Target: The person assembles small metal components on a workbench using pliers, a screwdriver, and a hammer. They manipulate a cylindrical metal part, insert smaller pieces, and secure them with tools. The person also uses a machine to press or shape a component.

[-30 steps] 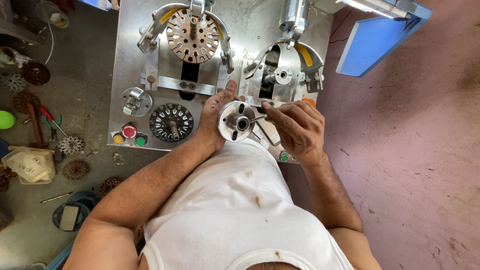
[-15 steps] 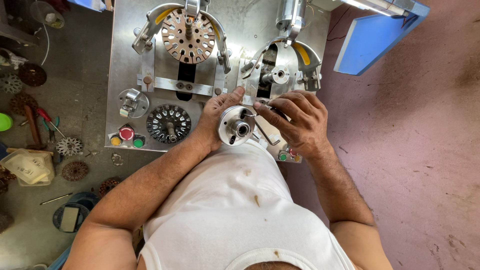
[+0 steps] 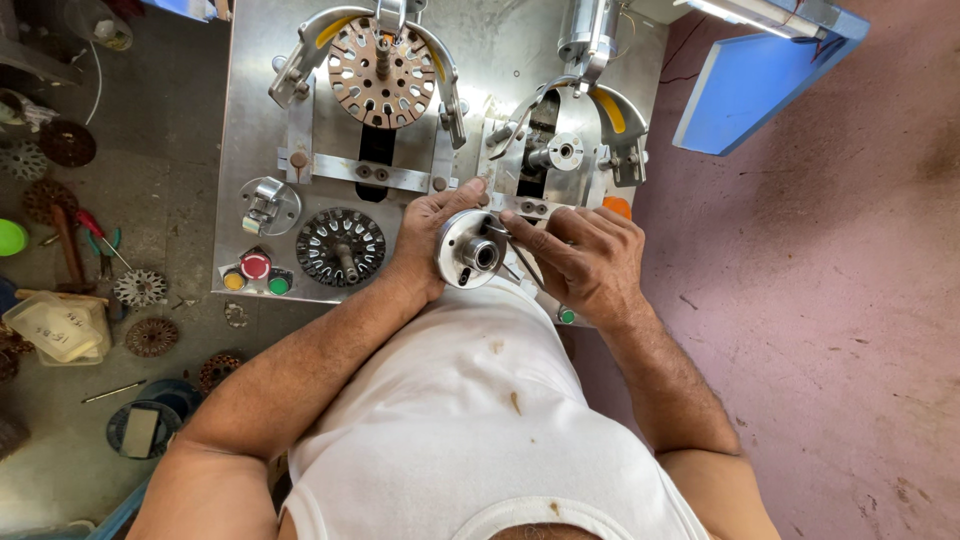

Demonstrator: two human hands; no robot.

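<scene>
My left hand [image 3: 425,240] grips a round silver metal disc with a central hub [image 3: 470,250], held on edge above the front of a steel machine plate [image 3: 250,120]. My right hand [image 3: 580,260] pinches a thin dark tool [image 3: 520,255] whose tip rests at the disc's hub. Both hands meet just above my white shirt. Beside my left hand a dark slotted stator core [image 3: 340,247] lies on the plate. A copper-coloured slotted core [image 3: 380,72] sits in the left fixture. The right fixture holds a silver spindle [image 3: 563,152].
Red, yellow and green buttons [image 3: 255,272] sit at the plate's front left, near a silver knob [image 3: 266,203]. Loose slotted discs [image 3: 140,288], pliers [image 3: 100,245] and a cream box [image 3: 60,328] lie on the grey floor at left. A blue panel [image 3: 745,85] stands at right over a pink floor.
The view has shifted slightly. My right hand has moved a little closer onto the disc's hub; my left hand keeps holding the disc in about the same place.
</scene>
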